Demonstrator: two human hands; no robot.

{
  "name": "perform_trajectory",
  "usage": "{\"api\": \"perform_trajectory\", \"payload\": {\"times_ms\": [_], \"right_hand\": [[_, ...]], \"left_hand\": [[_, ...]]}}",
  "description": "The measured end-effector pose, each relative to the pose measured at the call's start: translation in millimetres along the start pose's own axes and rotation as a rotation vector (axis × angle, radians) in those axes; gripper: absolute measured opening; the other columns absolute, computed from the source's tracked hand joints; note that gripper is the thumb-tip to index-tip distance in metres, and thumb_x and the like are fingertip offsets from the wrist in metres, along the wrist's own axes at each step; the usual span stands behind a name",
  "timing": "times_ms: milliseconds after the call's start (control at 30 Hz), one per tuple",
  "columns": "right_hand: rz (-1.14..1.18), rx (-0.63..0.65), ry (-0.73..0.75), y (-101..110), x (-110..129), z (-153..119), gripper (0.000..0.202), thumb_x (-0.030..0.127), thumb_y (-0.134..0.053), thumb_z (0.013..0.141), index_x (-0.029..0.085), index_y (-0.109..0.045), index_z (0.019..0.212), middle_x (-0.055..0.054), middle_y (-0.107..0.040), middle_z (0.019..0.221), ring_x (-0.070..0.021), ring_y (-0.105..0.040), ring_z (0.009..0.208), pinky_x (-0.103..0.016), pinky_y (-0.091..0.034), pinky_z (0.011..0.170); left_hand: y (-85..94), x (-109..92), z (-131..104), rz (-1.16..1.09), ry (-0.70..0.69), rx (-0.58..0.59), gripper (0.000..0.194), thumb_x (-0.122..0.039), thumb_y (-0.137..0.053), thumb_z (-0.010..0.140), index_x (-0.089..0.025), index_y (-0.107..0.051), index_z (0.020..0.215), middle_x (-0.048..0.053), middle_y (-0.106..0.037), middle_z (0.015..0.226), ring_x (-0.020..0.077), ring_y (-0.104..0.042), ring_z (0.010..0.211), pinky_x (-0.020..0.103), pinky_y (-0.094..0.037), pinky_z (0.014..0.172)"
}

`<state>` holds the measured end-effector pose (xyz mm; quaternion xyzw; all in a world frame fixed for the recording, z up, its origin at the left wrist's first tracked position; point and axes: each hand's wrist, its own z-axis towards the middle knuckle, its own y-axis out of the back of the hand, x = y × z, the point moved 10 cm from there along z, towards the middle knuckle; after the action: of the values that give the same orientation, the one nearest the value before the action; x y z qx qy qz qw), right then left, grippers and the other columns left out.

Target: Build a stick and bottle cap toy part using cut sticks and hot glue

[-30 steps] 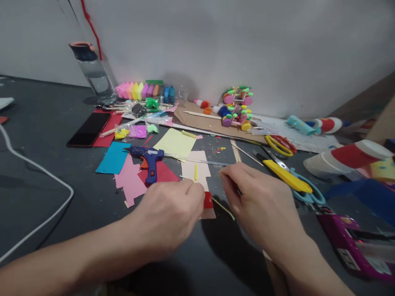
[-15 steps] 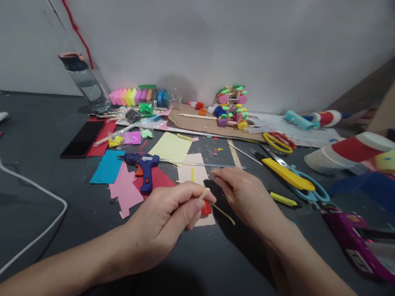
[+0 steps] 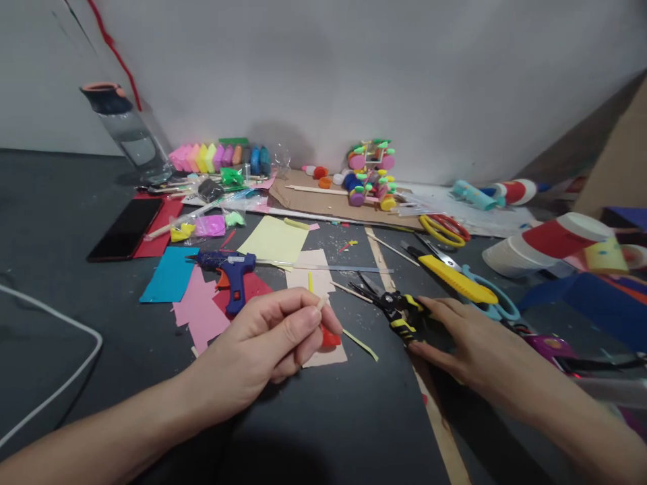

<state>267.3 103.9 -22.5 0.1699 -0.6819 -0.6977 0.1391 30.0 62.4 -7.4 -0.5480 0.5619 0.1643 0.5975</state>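
Between thumb and index finger my left hand (image 3: pixel 283 330) pinches a small pale wooden stick (image 3: pixel 321 303), mostly hidden by the fingers. On the right, my right hand (image 3: pixel 465 337) has its thumb and fingers around the black and yellow handles of the pliers (image 3: pixel 399 313), whose jaws point up and left. A thin wooden stick (image 3: pixel 354 292) lies beside the jaws. Under and behind my left hand are a pale pink sheet (image 3: pixel 318 266) and a red piece (image 3: pixel 331 337). A thin yellow-green strip (image 3: pixel 361 345) lies between my hands.
A blue glue gun (image 3: pixel 235 269) lies left of centre, near coloured paper. A yellow cutter (image 3: pixel 457 279), blue scissors (image 3: pixel 498 303) and paper cups (image 3: pixel 546 246) are at the right. Behind stand a water bottle (image 3: pixel 134 141), clay blocks (image 3: pixel 215 158) and a colourful small model (image 3: pixel 373 175).
My right hand has moved right, away from my left hand, and now grips the pliers. My left hand still pinches the small stick. The view has shifted slightly to the right.
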Motion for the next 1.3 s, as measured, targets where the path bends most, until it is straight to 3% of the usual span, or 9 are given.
{"api": "perform_trajectory", "payload": {"times_ms": [200, 300, 433, 567, 733, 933, 1100, 1200, 1300], "right_hand": [[-0.029, -0.037, 0.025, -6.6, 12.1, -5.6, 0.054, 0.038, -0.052, 0.086, 0.004, -0.058, 0.126, -0.018, -0.064, 0.107, -0.0341, -0.063, 0.1, -0.049, -0.054, 0.089], [-0.03, -0.037, 0.051, -6.7, 15.4, -10.4, 0.053, 0.038, -0.05, 0.087, 0.004, -0.055, 0.128, -0.018, -0.063, 0.106, -0.0334, -0.064, 0.099, -0.048, -0.055, 0.087], [-0.03, -0.003, 0.062, -1.7, 14.6, -16.4, 0.048, 0.03, -0.048, 0.09, 0.003, -0.055, 0.129, -0.018, -0.065, 0.106, -0.0308, -0.066, 0.098, -0.044, -0.056, 0.087], [-0.082, 0.054, 0.079, -3.7, 12.1, -19.8, 0.051, 0.027, -0.049, 0.086, 0.001, -0.059, 0.128, -0.021, -0.066, 0.111, -0.0322, -0.067, 0.099, -0.045, -0.059, 0.086], [-0.167, 0.042, 0.092, -9.5, 8.6, -21.1, 0.056, 0.024, -0.05, 0.077, 0.001, -0.059, 0.127, -0.021, -0.066, 0.109, -0.0312, -0.068, 0.096, -0.047, -0.06, 0.084], [-0.231, -0.069, 0.196, -0.9, 25.6, -25.8, 0.052, 0.023, -0.048, 0.079, 0.0, -0.055, 0.125, -0.014, -0.065, 0.089, -0.0251, -0.069, 0.078, -0.039, -0.062, 0.069], [-0.354, -0.152, 0.27, -1.1, 27.0, -31.9, 0.054, 0.017, -0.044, 0.078, -0.003, -0.051, 0.128, -0.017, -0.066, 0.092, -0.0263, -0.07, 0.077, -0.039, -0.062, 0.067], [-0.347, -0.166, 0.264, 1.1, 18.4, -30.5, 0.048, 0.012, -0.041, 0.08, 0.004, -0.051, 0.127, -0.018, -0.068, 0.095, -0.0276, -0.071, 0.079, -0.04, -0.062, 0.067], [-0.146, -0.163, 0.204, 15.6, 18.6, -28.9, 0.046, 0.025, -0.045, 0.086, 0.014, -0.048, 0.131, -0.016, -0.068, 0.111, -0.0306, -0.071, 0.095, -0.042, -0.063, 0.078]], "left_hand": [[3.8, -15.5, -4.5, 0.219, -0.179, -0.074, 0.024, -0.039, -0.057, 0.099, -0.019, -0.069, 0.092, -0.007, -0.042, 0.061, 0.0048, -0.028, 0.051, 0.016, -0.022, 0.045], [4.0, -28.0, -8.2, 0.345, -0.287, -0.113, 0.021, -0.032, -0.055, 0.1, -0.02, -0.069, 0.091, -0.006, -0.052, 0.067, 0.0046, -0.031, 0.052, 0.016, -0.027, 0.047], [1.4, -37.5, -9.9, 0.419, -0.367, -0.122, 0.022, -0.027, -0.053, 0.101, -0.019, -0.069, 0.087, -0.002, -0.068, 0.079, 0.0049, -0.052, 0.065, 0.014, -0.039, 0.056], [0.1, -42.5, -11.1, 0.439, -0.409, -0.131, 0.018, -0.02, -0.056, 0.098, -0.018, -0.07, 0.087, -0.001, -0.072, 0.077, 0.0062, -0.063, 0.073, 0.012, -0.045, 0.061], [1.8, -46.7, -14.5, 0.475, -0.461, -0.157, 0.012, -0.016, -0.063, 0.093, -0.018, -0.07, 0.084, -0.002, -0.072, 0.075, 0.0057, -0.066, 0.07, 0.011, -0.048, 0.063], [5.0, -45.1, -10.8, 0.463, -0.425, -0.168, 0.012, -0.017, -0.063, 0.093, -0.018, -0.069, 0.082, -0.003, -0.07, 0.072, 0.0049, -0.062, 0.064, 0.01, -0.048, 0.059], [4.6, -48.8, -11.8, 0.485, -0.454, -0.175, 0.013, -0.018, -0.063, 0.093, -0.018, -0.068, 0.082, -0.003, -0.07, 0.073, 0.0052, -0.064, 0.067, 0.01, -0.05, 0.063], [4.2, -48.7, -12.8, 0.486, -0.461, -0.162, 0.013, -0.019, -0.062, 0.095, -0.018, -0.069, 0.083, -0.002, -0.072, 0.076, 0.0063, -0.067, 0.071, 0.011, -0.052, 0.067], [2.8, -48.6, -13.3, 0.503, -0.469, -0.147, 0.013, -0.019, -0.063, 0.094, -0.018, -0.069, 0.083, -0.001, -0.073, 0.076, 0.0073, -0.068, 0.071, 0.012, -0.053, 0.067]]}}
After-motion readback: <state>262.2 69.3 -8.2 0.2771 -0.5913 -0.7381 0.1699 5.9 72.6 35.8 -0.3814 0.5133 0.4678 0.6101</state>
